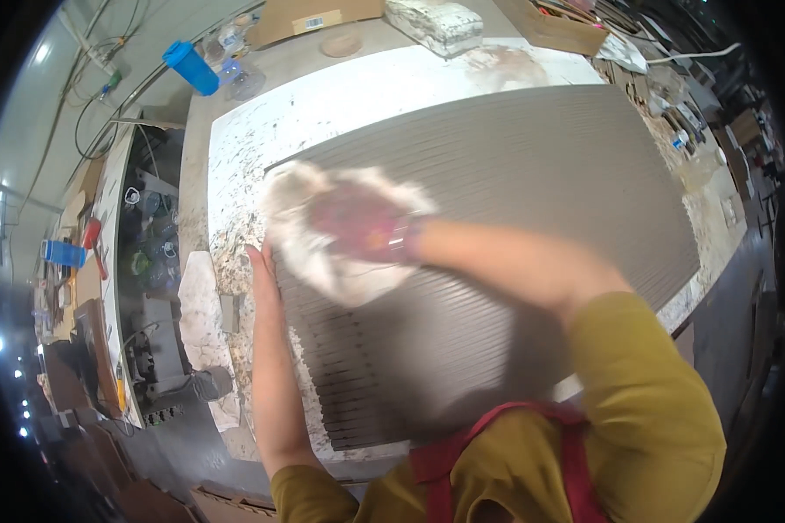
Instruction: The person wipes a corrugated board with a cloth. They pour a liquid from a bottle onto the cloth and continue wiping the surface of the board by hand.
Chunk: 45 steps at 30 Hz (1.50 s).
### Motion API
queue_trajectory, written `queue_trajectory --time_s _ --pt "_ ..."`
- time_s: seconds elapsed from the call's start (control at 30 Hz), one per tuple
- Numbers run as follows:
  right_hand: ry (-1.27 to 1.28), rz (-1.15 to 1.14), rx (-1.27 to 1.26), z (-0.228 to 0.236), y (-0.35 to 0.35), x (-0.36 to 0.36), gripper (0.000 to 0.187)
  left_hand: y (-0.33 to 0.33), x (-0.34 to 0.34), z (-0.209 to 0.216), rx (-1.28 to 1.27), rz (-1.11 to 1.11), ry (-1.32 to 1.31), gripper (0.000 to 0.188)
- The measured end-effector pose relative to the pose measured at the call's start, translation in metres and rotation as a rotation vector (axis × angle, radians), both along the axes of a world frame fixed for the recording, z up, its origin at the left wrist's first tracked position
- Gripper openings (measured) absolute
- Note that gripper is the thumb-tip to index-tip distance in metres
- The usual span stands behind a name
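Note:
A large grey-brown panel [532, 183] with fine parallel grooves lies flat on a white, stained sheet. My right hand [358, 222], dark reddish and smeared by motion, presses on a bunched white cloth [323, 266] over the panel's left part. A band circles that wrist. Along the panel's left edge, my left hand [262, 266] is seen edge-on with its fingers stretched out, touching or very near the edge. It holds nothing that I can see. A small grey block [229, 314] sits left of that arm.
A blue bottle [190, 68] and clear containers stand at the far left. Cardboard boxes [314, 19] and a wrapped white bundle [434, 26] line the back. Assorted tools [680, 126] lie along the right edge. A stained cloth [205, 322] hangs at the left edge, near an open drawer of bottles.

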State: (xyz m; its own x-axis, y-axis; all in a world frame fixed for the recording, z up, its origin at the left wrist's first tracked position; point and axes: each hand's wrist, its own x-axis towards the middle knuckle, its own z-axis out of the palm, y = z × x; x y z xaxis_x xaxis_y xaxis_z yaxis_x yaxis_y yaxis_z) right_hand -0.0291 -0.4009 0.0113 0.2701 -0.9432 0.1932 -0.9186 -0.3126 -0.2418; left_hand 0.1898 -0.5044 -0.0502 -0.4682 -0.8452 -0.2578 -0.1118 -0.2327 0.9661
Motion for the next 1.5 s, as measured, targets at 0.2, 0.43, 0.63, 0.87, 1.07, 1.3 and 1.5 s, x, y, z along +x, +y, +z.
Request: queue_trajectory --time_s 0.2,0.43,0.63,0.87,1.07,1.3,1.5 --pt "-0.088 -0.855 -0.125 -0.048 0.242 -0.251 0.037 0.041 0.004 -0.001 0.025 -0.103 0.112 0.068" --pt "0.081 -0.861 -0.123 -0.066 0.228 -0.235 0.027 0.042 -0.009 -0.003 0.156 -0.033 0.138 0.063" --pt "0.043 -0.300 -0.191 -0.049 0.083 0.023 0.043 0.035 0.001 0.008 -0.012 -0.037 0.001 0.065" --pt "-0.625 -0.444 -0.058 -0.034 0.234 -0.096 0.030 0.051 0.036 -0.006 0.065 -0.026 -0.067 0.065" --pt "0.279 -1.273 -0.118 -0.051 0.387 -0.258 0.037 0.056 0.019 -0.021 -0.122 0.008 -0.197 0.062" --pt "0.018 -0.422 0.022 -0.019 0.225 -0.009 0.052 0.053 0.036 -0.014 0.023 0.026 -0.119 0.063" --pt "-0.237 -0.276 0.098 -0.007 0.305 -0.053 0.047 0.066 0.037 0.004 0.240 0.062 0.065 0.076"
